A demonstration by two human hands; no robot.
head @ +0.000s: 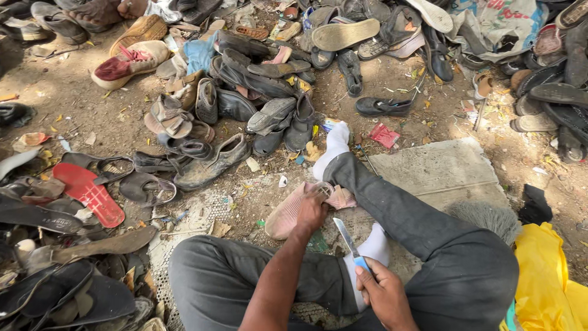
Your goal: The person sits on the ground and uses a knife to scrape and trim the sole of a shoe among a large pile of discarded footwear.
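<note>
Person seated on dirt ground, legs in dark trousers, white socks. Left hand clamped on a pink shoe, pinning it down just beside the outstretched leg, fingers curled over its upper. Right hand fisted around the blue handle of a knife, blade angled toward the shoe, not touching it. Heap of worn shoes ahead. Red sole left, yellow bag right.
</note>
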